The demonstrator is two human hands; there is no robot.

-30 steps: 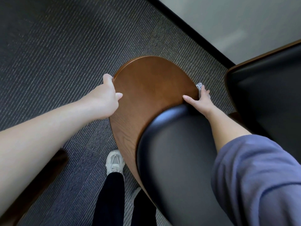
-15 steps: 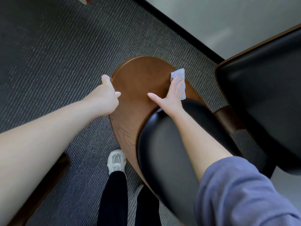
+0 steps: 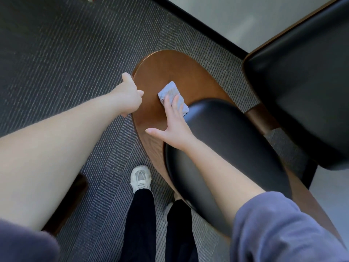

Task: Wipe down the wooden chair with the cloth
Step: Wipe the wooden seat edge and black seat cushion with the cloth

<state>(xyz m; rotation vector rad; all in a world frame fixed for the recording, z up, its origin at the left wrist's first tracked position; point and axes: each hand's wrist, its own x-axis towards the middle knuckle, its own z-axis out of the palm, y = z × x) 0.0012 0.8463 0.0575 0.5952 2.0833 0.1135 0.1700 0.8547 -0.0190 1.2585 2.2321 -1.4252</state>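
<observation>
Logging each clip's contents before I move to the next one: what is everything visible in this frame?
wooden chair: one, brown, centre of view
pad: one, black, on the wooden chair, nearer the person
cloth: one, pale grey-blue, on the chair's bare wood
second chair: one, black pad in a brown frame, right edge
carpet: dark grey, ribbed, the floor
baseboard: one, black, top
wall: pale, above the baseboard
shoe: one plainly seen, white, on the carpet
trousers: black, bottom centre
sleeves: two, purple-grey, bottom corners
left hand: grips the chair's left edge
right hand: flat, presses the cloth
</observation>
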